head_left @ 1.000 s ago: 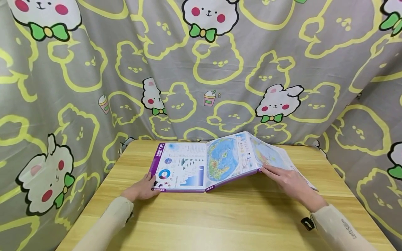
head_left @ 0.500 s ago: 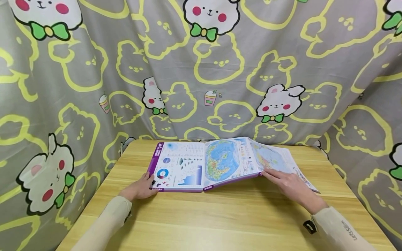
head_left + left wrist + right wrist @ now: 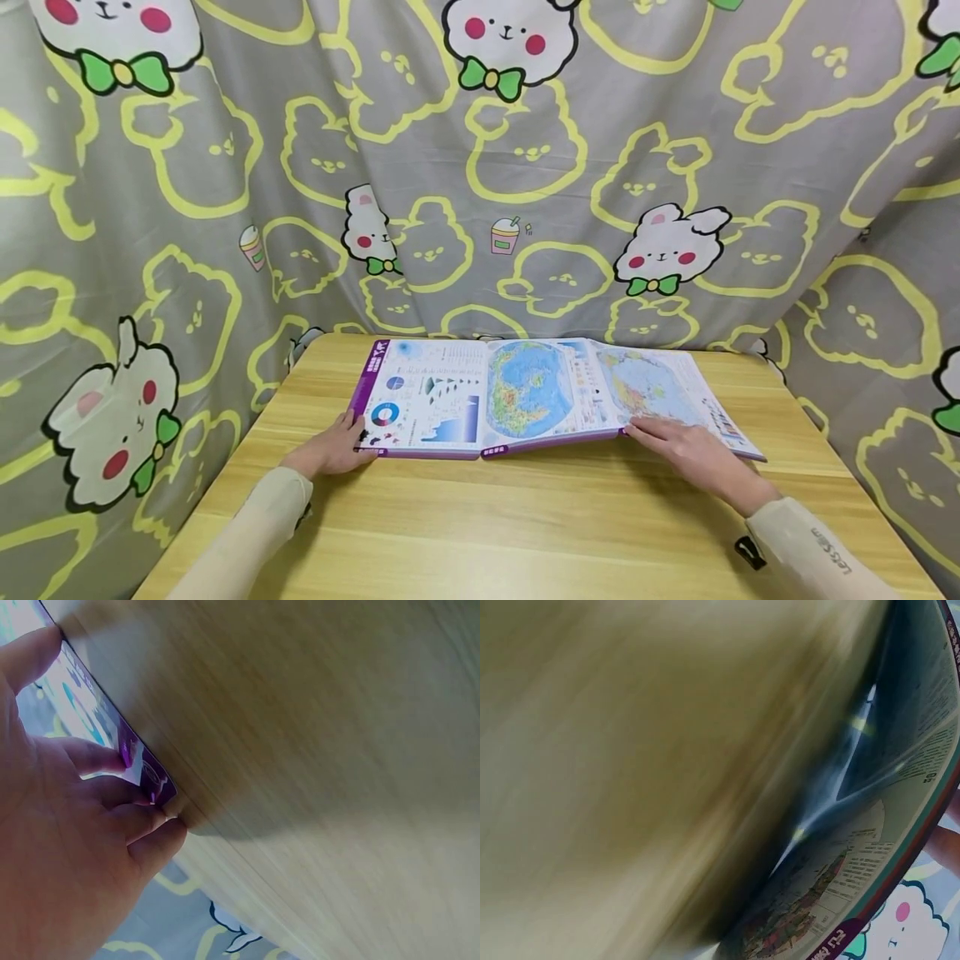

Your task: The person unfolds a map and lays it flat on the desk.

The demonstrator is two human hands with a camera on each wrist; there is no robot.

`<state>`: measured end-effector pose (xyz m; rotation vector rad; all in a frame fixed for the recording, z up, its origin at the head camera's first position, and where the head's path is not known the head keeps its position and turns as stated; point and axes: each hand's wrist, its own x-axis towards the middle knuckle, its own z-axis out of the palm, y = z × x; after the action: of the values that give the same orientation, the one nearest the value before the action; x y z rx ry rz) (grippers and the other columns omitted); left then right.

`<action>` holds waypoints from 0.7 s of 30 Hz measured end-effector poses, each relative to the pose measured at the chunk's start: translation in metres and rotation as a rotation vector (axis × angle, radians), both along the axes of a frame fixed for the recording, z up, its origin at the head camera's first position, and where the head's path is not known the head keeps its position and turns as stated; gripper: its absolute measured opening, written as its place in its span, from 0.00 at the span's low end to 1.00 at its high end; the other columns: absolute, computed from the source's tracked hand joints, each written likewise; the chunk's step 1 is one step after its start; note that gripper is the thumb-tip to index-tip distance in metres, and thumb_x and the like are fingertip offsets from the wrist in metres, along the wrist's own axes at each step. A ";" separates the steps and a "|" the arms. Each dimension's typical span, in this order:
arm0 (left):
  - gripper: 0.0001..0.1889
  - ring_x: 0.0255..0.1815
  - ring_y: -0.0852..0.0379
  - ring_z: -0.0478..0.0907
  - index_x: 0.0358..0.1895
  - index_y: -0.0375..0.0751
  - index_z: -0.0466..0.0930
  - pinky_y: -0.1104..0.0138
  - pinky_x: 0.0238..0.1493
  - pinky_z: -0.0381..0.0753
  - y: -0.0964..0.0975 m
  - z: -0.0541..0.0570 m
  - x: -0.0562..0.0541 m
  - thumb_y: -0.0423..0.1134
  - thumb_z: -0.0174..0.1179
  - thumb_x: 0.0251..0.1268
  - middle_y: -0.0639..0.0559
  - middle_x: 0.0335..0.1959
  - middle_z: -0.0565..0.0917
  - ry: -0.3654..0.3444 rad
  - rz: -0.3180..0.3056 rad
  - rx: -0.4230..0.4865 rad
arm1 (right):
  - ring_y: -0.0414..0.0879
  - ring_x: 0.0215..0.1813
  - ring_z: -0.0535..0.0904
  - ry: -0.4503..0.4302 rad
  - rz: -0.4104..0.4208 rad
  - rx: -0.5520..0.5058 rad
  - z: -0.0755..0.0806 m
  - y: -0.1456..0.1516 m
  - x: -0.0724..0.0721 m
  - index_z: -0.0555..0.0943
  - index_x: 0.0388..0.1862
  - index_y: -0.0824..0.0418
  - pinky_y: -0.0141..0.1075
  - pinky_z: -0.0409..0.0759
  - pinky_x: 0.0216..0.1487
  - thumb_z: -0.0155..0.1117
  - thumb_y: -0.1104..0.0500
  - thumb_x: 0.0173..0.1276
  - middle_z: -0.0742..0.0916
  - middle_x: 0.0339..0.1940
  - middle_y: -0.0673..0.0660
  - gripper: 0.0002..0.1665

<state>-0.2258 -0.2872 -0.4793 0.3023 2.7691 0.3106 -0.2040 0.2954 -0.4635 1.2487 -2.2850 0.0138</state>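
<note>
A fold-out map (image 3: 532,392) with a purple border lies spread at the table's far side, printed with charts on the left panel and world maps on the others. Its near edge lifts off the table in a low ridge right of middle. My left hand (image 3: 330,446) rests on the near left corner, fingers on the purple border (image 3: 154,776) and thumb along the near edge. My right hand (image 3: 693,457) lies with fingers over the raised crease. In the right wrist view the printed underside (image 3: 847,877) shows above a gap, with fingertips (image 3: 946,847) on the upper side; the right thumb is hidden.
The wooden table (image 3: 480,533) stretches in front of the map. A grey curtain (image 3: 525,167) with cartoon rabbits hangs behind the table and on both sides. A black strap (image 3: 750,552) shows below the right sleeve.
The raised crease under my right hand has sunk toward the table, and the right panels lie flatter. My right hand has moved slightly down with it; my left hand stays at the corner.
</note>
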 end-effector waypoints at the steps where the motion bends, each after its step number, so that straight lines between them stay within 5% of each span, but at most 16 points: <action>1: 0.47 0.71 0.28 0.43 0.70 0.21 0.49 0.41 0.67 0.51 0.000 0.000 0.000 0.60 0.52 0.65 0.21 0.70 0.44 0.003 0.001 -0.001 | 0.54 0.50 0.81 -0.006 0.000 0.005 -0.001 0.001 0.000 0.80 0.56 0.61 0.47 0.82 0.40 0.20 0.58 0.80 0.82 0.54 0.58 0.35; 7: 0.48 0.71 0.28 0.43 0.70 0.21 0.50 0.41 0.67 0.51 0.000 0.000 -0.002 0.62 0.52 0.64 0.22 0.70 0.44 0.002 0.024 -0.007 | 0.55 0.50 0.81 -0.024 0.017 0.026 -0.007 0.002 -0.002 0.80 0.56 0.61 0.49 0.81 0.44 0.17 0.56 0.80 0.83 0.53 0.58 0.38; 10: 0.48 0.71 0.28 0.43 0.70 0.21 0.50 0.42 0.67 0.51 -0.001 -0.002 -0.003 0.62 0.52 0.64 0.22 0.70 0.44 0.002 0.026 -0.016 | 0.56 0.50 0.81 -0.032 0.033 0.043 -0.009 0.002 -0.003 0.80 0.56 0.61 0.49 0.81 0.44 0.31 0.60 0.78 0.83 0.52 0.59 0.27; 14: 0.49 0.71 0.28 0.42 0.70 0.21 0.49 0.41 0.67 0.51 -0.003 -0.002 -0.005 0.63 0.51 0.64 0.22 0.71 0.44 -0.003 0.029 -0.020 | 0.55 0.49 0.81 -0.039 0.045 0.081 -0.012 0.002 -0.004 0.80 0.56 0.61 0.48 0.81 0.43 0.50 0.67 0.60 0.84 0.51 0.60 0.25; 21: 0.51 0.71 0.28 0.41 0.70 0.22 0.49 0.40 0.66 0.51 -0.003 0.001 -0.008 0.65 0.51 0.62 0.23 0.71 0.42 -0.013 0.045 -0.009 | 0.54 0.47 0.82 -0.052 0.074 0.138 -0.016 0.000 -0.006 0.81 0.54 0.61 0.47 0.82 0.41 0.52 0.68 0.56 0.85 0.48 0.58 0.25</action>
<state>-0.2336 -0.2899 -0.4785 0.2349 2.7670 0.3098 -0.2102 0.2954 -0.4795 1.4179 -2.3164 -0.0867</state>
